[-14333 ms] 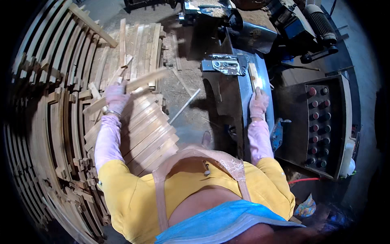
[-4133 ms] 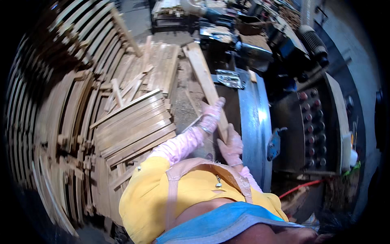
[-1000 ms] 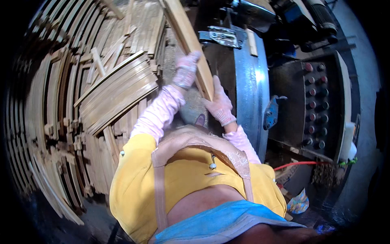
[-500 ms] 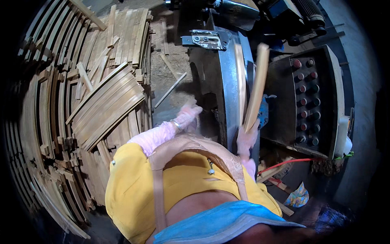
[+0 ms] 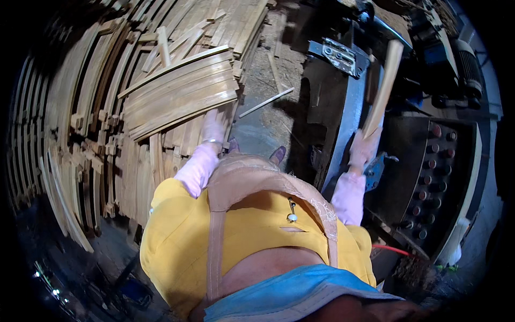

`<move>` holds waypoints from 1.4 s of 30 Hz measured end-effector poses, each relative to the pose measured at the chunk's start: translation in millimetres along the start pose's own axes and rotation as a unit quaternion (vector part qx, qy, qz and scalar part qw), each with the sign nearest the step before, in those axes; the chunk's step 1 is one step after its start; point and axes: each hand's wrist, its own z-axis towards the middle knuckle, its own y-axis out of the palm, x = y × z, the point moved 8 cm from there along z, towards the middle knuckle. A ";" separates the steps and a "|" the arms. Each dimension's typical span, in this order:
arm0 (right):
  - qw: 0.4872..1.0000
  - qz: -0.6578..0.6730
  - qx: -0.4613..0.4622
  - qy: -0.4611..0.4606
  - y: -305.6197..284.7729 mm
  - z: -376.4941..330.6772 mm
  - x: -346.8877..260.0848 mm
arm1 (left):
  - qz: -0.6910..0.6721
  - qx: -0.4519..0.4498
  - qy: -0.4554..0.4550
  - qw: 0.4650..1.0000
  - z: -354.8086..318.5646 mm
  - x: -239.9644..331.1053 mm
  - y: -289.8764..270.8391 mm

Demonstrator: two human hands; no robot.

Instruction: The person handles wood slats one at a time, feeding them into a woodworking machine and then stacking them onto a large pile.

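My right hand, in a pale pink glove, grips the near end of a long flat wooden slat. The slat points away from me over the dark metal machine table. My left hand, also gloved, reaches down to the left and rests on the edge of a stack of flat wooden slats. Its fingers lie against the boards; I cannot see a grasp.
Curved wooden strips are piled in rows all along the left. A thin stick lies on the sawdust-covered floor. A grey metal bracket sits on the machine. A panel with several round buttons stands to the right.
The slat has swung from in front of me to the right over the machine, held now by my right hand alone. My left hand let go and reached left to the slat stack.
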 end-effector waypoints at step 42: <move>0.991 -0.018 0.089 -0.097 -30.8 -158.0 96.8 | -0.153 0.064 0.163 0.973 23.5 203.4 50.6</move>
